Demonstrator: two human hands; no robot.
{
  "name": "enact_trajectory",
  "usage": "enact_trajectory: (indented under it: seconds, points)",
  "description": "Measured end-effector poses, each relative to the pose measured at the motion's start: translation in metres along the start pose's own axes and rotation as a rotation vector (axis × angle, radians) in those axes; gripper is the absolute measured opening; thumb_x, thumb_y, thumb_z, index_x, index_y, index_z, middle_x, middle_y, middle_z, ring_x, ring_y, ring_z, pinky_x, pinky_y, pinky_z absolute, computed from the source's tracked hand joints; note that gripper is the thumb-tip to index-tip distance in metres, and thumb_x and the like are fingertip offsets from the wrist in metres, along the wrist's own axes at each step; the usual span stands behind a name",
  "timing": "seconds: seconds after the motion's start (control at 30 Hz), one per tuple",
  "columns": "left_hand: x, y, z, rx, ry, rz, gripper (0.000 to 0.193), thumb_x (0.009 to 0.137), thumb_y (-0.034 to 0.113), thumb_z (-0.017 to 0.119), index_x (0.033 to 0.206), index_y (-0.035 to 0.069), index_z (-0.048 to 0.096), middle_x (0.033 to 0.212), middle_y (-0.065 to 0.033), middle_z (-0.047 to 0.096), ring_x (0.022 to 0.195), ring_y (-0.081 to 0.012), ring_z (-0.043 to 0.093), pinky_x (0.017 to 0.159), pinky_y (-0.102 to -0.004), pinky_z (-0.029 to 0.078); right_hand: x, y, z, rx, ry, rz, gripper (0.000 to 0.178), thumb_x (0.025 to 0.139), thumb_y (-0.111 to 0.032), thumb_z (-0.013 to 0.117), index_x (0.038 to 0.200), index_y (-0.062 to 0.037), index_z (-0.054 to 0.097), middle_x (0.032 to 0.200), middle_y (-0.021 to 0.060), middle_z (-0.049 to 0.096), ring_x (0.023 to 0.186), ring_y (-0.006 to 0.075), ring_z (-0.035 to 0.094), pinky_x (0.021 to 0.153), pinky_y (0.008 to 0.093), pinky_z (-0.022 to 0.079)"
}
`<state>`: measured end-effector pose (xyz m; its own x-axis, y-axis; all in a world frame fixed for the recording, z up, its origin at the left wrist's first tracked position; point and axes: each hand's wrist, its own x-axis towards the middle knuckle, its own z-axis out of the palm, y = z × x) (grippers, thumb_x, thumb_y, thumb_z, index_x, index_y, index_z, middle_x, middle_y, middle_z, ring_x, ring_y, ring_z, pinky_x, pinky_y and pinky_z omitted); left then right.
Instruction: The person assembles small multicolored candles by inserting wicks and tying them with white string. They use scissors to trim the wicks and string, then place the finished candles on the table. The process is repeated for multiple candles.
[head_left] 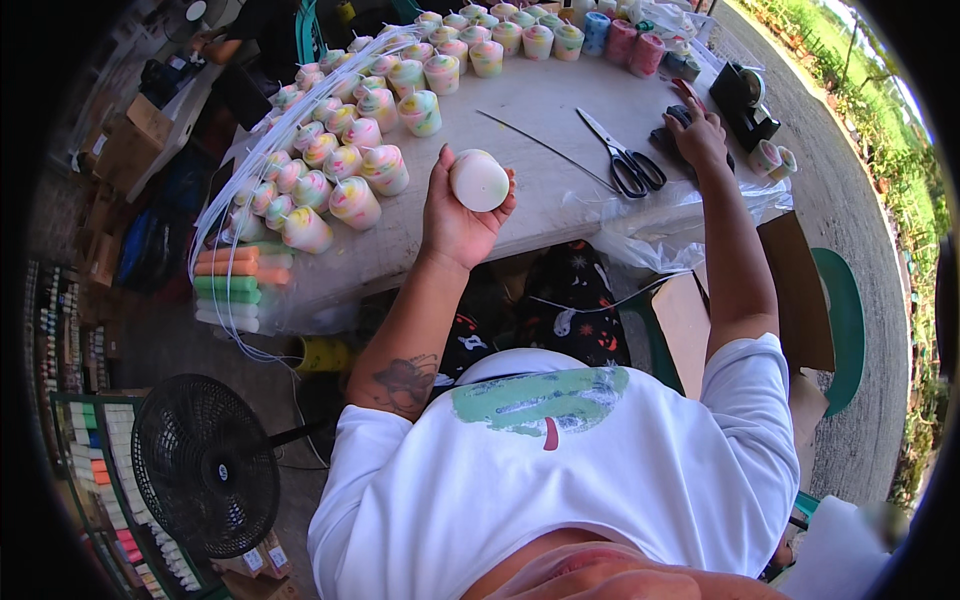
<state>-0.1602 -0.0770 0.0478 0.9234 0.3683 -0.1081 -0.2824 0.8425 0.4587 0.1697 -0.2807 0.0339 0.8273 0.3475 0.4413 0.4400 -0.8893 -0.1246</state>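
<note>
My left hand (468,218) is closed around a candle (480,182) and holds it above the table's near edge. Its flat white round end, with a small dot in the middle, faces me. At the table's right, my right hand (700,138) lies over a dark object (668,142), its fingers spread; the kind of object cannot be made out. A red piece shows by the fingertips. Left of that hand are black-handled scissors (632,172) and a thin dark rod (545,148). Rows of pastel swirled candles (383,170) with wicks stand on the table's left and far side.
Long white wicks (232,190) drape over the table's left side beside orange and green sticks (228,283). A black tape dispenser (745,105) and two small candles (768,160) stand at right. Clear plastic (650,225) hangs off the front edge. A black fan (205,465) stands lower left.
</note>
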Motion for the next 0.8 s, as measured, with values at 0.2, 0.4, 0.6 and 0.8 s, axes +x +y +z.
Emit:
enact_trajectory:
  seconds: [0.2,0.4,0.6,0.8]
  points:
    - [0.006,-0.008,0.003,0.059,0.032,0.033,0.051,0.090,0.056,0.047,0.098,0.006,0.056,0.090,-0.0131,0.063,0.085,-0.0256,0.063,0.074,-0.0358,0.054,0.000,0.011,-0.029,0.463,0.172,-0.081,0.028,0.086,-0.028,0.061,0.097,-0.0025,0.066,0.094,0.0222,0.062,0.090,0.0386,0.059,0.080,0.0409,0.046]
    - [0.026,-0.037,0.006,-0.009,0.075,0.074,0.040,0.091,0.049,0.051,0.100,0.010,0.055,0.093,-0.0076,0.062,0.085,-0.0193,0.063,0.076,-0.0328,0.053,-0.131,-0.136,-0.135,0.820,0.309,-0.736,0.027,0.070,-0.016,0.075,0.084,-0.0034,0.056,0.080,0.0124,0.053,0.078,0.0330,0.053,0.068,0.0398,0.044]
    - [-0.009,-0.008,0.021,0.078,0.027,0.118,0.042,0.090,0.044,0.052,0.103,0.005,0.056,0.090,-0.0112,0.063,0.084,-0.0245,0.063,0.074,-0.0359,0.054,-0.145,-0.130,-0.090,0.639,0.115,-1.104,0.024,0.066,-0.019,0.072,0.074,-0.0070,0.052,0.075,0.0080,0.049,0.074,0.0272,0.053,0.065,0.0379,0.044]
    - [-0.032,0.013,0.032,0.674,-0.035,0.341,0.098,0.074,0.013,0.078,0.144,0.012,0.009,0.105,-0.0137,0.058,0.090,-0.0202,0.063,0.083,-0.0376,0.052,-0.118,-0.136,-0.119,1.768,-0.552,-0.122,0.025,0.093,-0.024,0.058,0.094,0.0017,0.059,0.091,0.0030,0.061,0.087,0.0127,0.057,0.075,0.0299,0.046]
